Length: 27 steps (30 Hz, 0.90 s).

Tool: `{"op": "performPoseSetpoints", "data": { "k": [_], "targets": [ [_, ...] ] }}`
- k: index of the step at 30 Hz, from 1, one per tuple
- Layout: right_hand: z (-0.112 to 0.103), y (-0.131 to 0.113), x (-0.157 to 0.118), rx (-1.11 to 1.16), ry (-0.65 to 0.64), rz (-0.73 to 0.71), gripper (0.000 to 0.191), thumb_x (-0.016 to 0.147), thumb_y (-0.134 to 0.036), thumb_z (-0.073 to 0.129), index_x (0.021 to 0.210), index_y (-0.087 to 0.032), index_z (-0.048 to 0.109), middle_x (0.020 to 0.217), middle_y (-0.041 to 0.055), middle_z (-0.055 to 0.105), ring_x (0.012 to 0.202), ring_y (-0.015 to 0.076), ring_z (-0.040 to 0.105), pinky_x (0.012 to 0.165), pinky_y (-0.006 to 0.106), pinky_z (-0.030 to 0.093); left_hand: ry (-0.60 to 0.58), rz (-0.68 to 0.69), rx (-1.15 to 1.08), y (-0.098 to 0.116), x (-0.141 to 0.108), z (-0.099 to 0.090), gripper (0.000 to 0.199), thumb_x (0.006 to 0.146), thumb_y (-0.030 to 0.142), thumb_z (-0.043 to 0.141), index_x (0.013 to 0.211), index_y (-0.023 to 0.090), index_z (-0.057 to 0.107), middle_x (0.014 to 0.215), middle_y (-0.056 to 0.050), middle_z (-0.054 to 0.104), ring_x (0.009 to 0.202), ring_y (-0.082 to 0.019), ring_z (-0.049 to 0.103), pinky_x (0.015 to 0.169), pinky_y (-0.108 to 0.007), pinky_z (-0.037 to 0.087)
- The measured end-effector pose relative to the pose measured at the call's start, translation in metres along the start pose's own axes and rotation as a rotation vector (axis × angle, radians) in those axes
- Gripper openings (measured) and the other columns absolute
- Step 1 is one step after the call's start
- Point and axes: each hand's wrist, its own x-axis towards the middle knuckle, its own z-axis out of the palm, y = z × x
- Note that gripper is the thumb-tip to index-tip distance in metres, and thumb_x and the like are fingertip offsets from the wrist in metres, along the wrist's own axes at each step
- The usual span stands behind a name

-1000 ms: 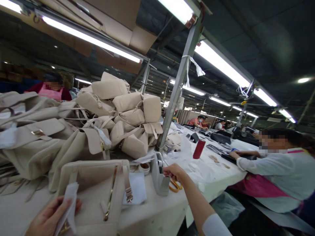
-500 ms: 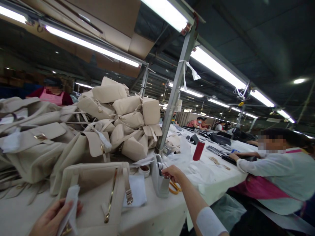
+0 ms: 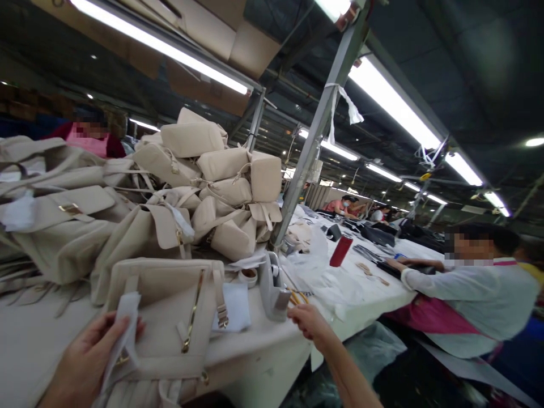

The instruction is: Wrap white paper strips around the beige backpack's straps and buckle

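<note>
My left hand (image 3: 91, 348) pinches a strip of white tissue paper (image 3: 128, 309) wrapped along a strap at the left side of a beige bag (image 3: 165, 317). The bag lies at the table's front edge, with a gold zip down its front and a buckled strap at its right. My right hand (image 3: 312, 326) is closed in a pinch just off the front end of a grey tape dispenser (image 3: 274, 289). What its fingertips hold, if anything, is too small to make out. Orange-handled scissors (image 3: 298, 297) lie right behind that hand.
A tall heap of beige bags (image 3: 225, 192) fills the table's left and back. White paper (image 3: 237, 306) and a small tape roll (image 3: 247, 276) lie beside the dispenser. A metal post (image 3: 310, 136) rises behind it. A red box-like object (image 3: 341, 251) stands farther right, near a seated co-worker (image 3: 480, 289).
My right hand has moved off the dispenser's tape end, down and slightly right towards me, still pinched. My left hand keeps its hold on the tissue. The view has tilted slightly.
</note>
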Motion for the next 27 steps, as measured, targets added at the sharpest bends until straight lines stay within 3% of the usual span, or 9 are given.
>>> {"op": "performPoseSetpoints", "data": {
  "k": [3,6,10,16,21,27],
  "targets": [
    [0.020,0.029,-0.018,-0.027,-0.058,0.021,0.028,0.062,-0.028,0.062,0.044,-0.021,0.042,0.038,-0.0090,0.028,0.035,0.0050,0.021,0.041,0.024,0.009,-0.118,0.004,-0.141,-0.002,-0.009,-0.002,0.060,0.036,0.059,0.084,0.079,0.021,0.066,0.062,0.003,0.072,0.058,-0.016,0.063,0.052,-0.021,0.050],
    [0.036,0.023,-0.031,0.054,-0.241,-0.079,0.033,0.062,-0.044,0.067,0.051,-0.021,0.047,0.043,-0.0093,0.028,0.038,0.0050,0.019,0.043,0.024,0.009,-0.112,0.113,-0.185,-0.001,-0.023,-0.001,0.057,0.045,0.057,0.082,0.082,0.017,0.065,0.060,0.002,0.067,0.053,-0.014,0.059,0.047,-0.021,0.046],
    [0.069,-0.033,-0.050,0.163,-0.573,-0.219,0.043,0.064,-0.059,0.073,0.063,-0.020,0.057,0.054,-0.0064,0.038,0.045,0.0055,0.022,0.047,0.025,0.011,-0.063,0.172,-0.303,-0.002,-0.028,0.003,0.050,0.052,0.052,0.081,0.082,0.016,0.064,0.063,0.000,0.066,0.058,-0.015,0.062,0.055,-0.022,0.049],
    [0.152,-0.114,-0.095,0.272,-0.899,-0.332,0.044,0.063,-0.059,0.075,0.067,-0.018,0.061,0.051,-0.0072,0.037,0.046,0.0063,0.022,0.046,0.025,0.013,-0.139,0.137,-0.380,-0.009,-0.024,-0.002,0.043,0.058,0.050,0.080,0.077,0.016,0.061,0.063,0.000,0.065,0.057,-0.013,0.061,0.059,-0.024,0.050],
    [0.200,-0.144,-0.105,0.242,-1.009,-0.406,0.036,0.066,-0.051,0.072,0.067,-0.017,0.059,0.054,-0.0060,0.042,0.048,0.0067,0.027,0.047,0.025,0.014,-0.166,0.197,-0.372,-0.010,-0.022,-0.002,0.043,0.061,0.050,0.080,0.078,0.017,0.059,0.062,0.001,0.064,0.054,-0.013,0.059,0.054,-0.022,0.046],
    [0.218,-0.147,-0.092,0.170,-0.969,-0.410,0.029,0.066,-0.046,0.067,0.064,-0.020,0.055,0.052,-0.0072,0.039,0.049,0.0077,0.026,0.047,0.025,0.014,-0.263,0.076,-0.428,-0.008,-0.019,-0.013,0.042,0.063,0.051,0.079,0.077,0.016,0.059,0.065,-0.001,0.066,0.050,-0.011,0.058,0.048,-0.020,0.041]
  ]
}}
